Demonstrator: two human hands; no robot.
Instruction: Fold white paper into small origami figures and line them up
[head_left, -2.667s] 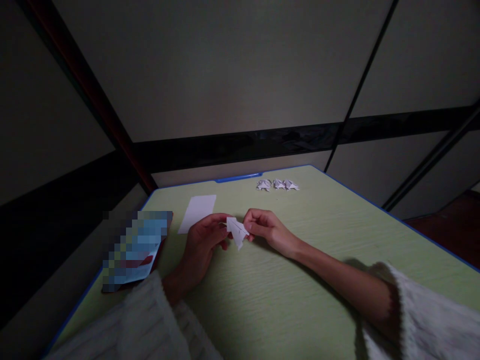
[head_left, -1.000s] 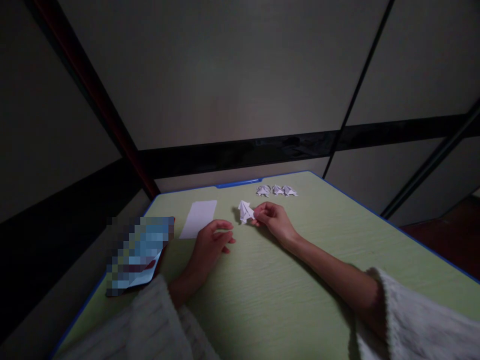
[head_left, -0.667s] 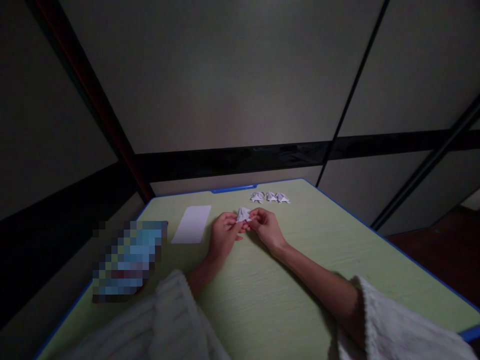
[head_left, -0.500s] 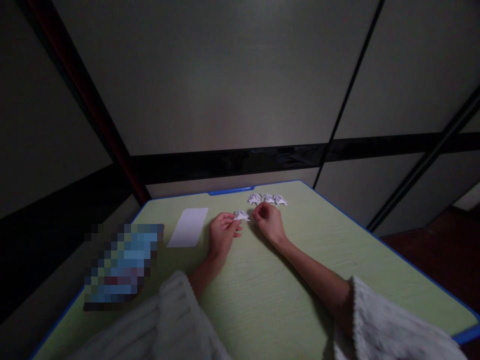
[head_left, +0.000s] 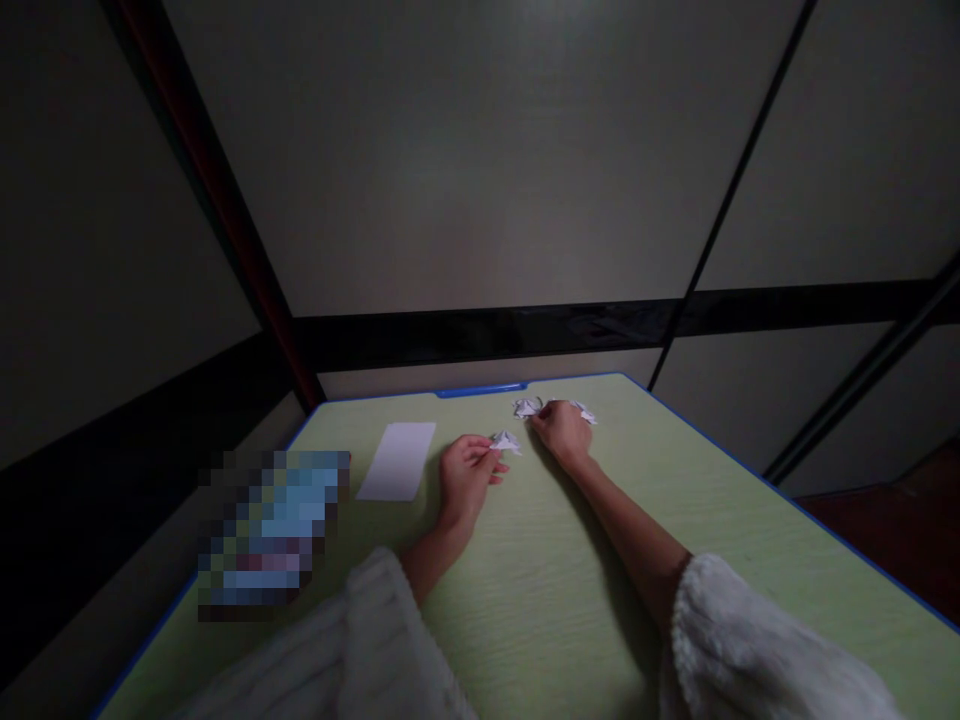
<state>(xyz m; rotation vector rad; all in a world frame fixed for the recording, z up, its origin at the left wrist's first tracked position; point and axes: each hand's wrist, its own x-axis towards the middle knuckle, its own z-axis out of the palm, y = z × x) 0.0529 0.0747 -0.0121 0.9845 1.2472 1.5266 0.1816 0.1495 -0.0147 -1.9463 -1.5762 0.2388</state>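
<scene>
My left hand (head_left: 466, 478) pinches a small white origami figure (head_left: 505, 442) by its left side, between thumb and fingers, just above the table. Curled closed, my right hand (head_left: 564, 432) is over the row of similar folded figures at the far side. One origami figure (head_left: 526, 407) shows just left of its fingertips, and another (head_left: 584, 411) pokes out behind its knuckles on the right. The middle of the row is hidden by this hand, so I cannot make out what its fingers hold, if anything.
White sheets of paper (head_left: 397, 461) lie left of my left hand. Nearer on the left is a pixelated flat object (head_left: 281, 530). The light green table (head_left: 540, 600) has a blue edge and a blue strip (head_left: 482, 390) at its far side, against a panelled wall (head_left: 480, 180).
My right hand has moved away from the held origami figure to the row behind, covering its middle. My left hand keeps its pinch. The whole view has shifted slightly.
</scene>
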